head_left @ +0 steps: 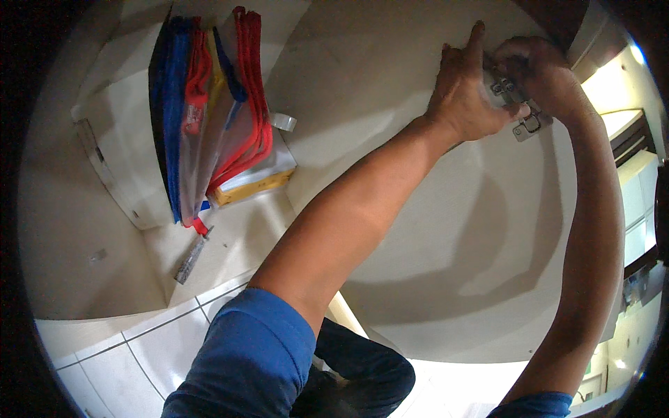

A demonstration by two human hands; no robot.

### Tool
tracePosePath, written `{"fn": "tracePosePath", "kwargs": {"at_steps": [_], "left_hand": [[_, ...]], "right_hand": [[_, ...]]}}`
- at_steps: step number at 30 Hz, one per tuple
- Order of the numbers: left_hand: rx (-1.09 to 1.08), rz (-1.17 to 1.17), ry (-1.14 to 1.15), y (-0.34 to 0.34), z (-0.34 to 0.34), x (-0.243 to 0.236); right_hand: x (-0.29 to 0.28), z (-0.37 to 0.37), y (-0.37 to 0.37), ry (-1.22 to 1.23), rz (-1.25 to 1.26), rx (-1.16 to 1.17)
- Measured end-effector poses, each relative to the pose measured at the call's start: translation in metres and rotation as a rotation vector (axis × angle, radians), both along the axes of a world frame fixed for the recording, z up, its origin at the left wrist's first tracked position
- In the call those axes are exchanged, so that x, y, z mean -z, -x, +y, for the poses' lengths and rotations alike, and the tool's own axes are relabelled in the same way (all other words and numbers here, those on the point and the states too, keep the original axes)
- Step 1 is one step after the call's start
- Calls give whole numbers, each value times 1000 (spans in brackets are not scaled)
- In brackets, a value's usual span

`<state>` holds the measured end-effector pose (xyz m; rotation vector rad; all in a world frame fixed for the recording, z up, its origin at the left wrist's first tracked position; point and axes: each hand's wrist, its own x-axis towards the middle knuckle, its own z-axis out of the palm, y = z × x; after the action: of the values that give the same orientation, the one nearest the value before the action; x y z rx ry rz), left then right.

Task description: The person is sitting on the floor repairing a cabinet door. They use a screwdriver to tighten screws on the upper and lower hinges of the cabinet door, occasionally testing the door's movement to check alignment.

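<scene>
Mostly, the view is filled by a broad off-white panel [418,292], matte and plain, on which the shadows of both arms are falling. To its left is a pale cabinet compartment [83,230] with bent-looking edges, and below it lies a floor of white tiles [167,348] with dark joints. A dark-trousered knee [369,362] rests near the panel's lower edge, and at far right a brightly lit part of the room [613,90] can be seen. Inside the compartment, mesh-edged zip folders [254,90] in blue, red and yellow stand upright and lean together; beside them is a paper stack [254,187] with a yellow side. The left hand [463,94] is spread on the panel, its thumb stretched toward a metal hinge fitting [527,130]. This fitting is at the upper right of the panel, between the two hands. The right hand [547,73] bends its fingers over the fitting's upper part; what they pinch I cannot tell. Smallest, a tape roll [283,122] sits just beside the folders.
</scene>
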<state>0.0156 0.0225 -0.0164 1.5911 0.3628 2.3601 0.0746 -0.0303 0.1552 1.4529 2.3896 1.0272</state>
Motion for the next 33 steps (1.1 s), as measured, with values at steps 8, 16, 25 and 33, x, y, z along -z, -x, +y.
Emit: {"fn": "tracePosePath", "kwargs": {"at_steps": [8,16,25,33], "left_hand": [[-1,-45,-8,-1,0,1],[-48,-2,37,-1,0,2],[105,-65,-191,7,0,-10],[0,-113,-284,6,3,-9]], "right_hand": [[13,4,11,-179,-339,-105],[16,4,19,-160,-421,-76],[11,9,2,-159,-534,-193],[-1,-11,10,-118,-64,-114]]}}
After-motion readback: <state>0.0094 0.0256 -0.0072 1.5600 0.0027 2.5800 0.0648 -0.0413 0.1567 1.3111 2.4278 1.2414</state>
